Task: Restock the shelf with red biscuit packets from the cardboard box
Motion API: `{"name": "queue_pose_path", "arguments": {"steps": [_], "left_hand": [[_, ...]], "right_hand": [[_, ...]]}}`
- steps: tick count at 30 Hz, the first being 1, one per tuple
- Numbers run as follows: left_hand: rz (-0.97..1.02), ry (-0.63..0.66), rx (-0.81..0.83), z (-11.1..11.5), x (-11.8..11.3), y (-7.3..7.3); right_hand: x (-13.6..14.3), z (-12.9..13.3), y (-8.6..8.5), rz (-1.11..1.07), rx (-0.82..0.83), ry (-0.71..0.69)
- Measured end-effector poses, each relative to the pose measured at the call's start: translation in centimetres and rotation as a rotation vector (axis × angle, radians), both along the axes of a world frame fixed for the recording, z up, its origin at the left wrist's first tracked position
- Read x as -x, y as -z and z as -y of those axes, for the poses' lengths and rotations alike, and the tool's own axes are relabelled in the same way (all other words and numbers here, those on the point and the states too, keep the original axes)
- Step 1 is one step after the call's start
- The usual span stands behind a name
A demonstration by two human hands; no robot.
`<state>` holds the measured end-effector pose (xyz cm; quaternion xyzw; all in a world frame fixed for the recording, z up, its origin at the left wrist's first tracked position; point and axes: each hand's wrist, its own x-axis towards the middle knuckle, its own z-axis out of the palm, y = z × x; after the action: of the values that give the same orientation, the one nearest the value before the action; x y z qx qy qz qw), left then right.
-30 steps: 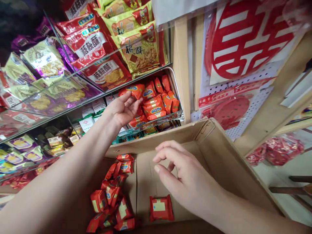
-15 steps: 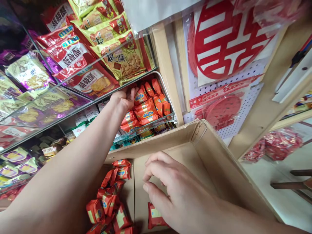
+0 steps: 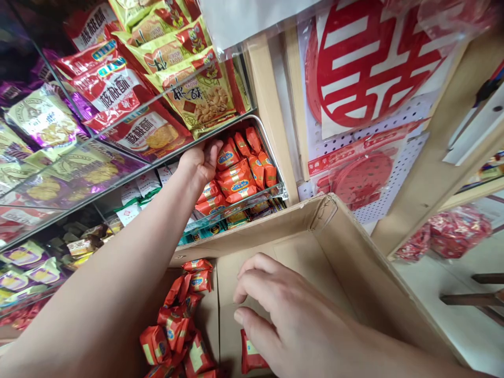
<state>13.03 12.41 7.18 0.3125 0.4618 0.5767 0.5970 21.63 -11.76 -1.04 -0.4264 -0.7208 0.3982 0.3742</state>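
Observation:
My left hand (image 3: 201,161) reaches into a clear shelf bin at the left end of stacked red packets (image 3: 237,181). Its palm is turned up with the fingers partly apart; the fingertips are partly hidden, and no packet shows in it. Below, a cardboard box (image 3: 366,257) holds a loose pile of red packets (image 3: 177,328) on its left side. Over the box floor hovers my right hand (image 3: 260,299), thumb and fingers curved apart with nothing between them. A single red packet (image 3: 251,353) lies beneath it, partly covered by the hand.
Yellow snack bags (image 3: 200,94) and red snack bags (image 3: 114,89) fill the shelf above. To the right, a red paper-cut decoration (image 3: 378,63) hangs by a wooden post. Bagged red goods (image 3: 459,231) and a wooden stool's legs (image 3: 470,299) are at the far right.
The view has shifted very slightly. My left hand's fingers have moved a little, and both hands stay in nearly the same places.

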Motion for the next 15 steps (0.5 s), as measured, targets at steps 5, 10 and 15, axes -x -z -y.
{"name": "queue_pose_path", "arguments": {"steps": [5, 10, 15], "left_hand": [[-0.088, -0.105, -0.178, 0.9, 0.0, 0.6], [-0.043, -0.097, -0.158, 1.5, 0.2, 0.2], [-0.009, -0.1, -0.098, 3.3, 0.7, 0.2]], "right_hand": [[-0.1, -0.1, -0.1, 0.03, 0.009, -0.031], [-0.1, -0.1, 0.1, 0.059, 0.014, -0.061], [-0.3, -0.1, 0.0, 0.083, 0.007, -0.069]]}}
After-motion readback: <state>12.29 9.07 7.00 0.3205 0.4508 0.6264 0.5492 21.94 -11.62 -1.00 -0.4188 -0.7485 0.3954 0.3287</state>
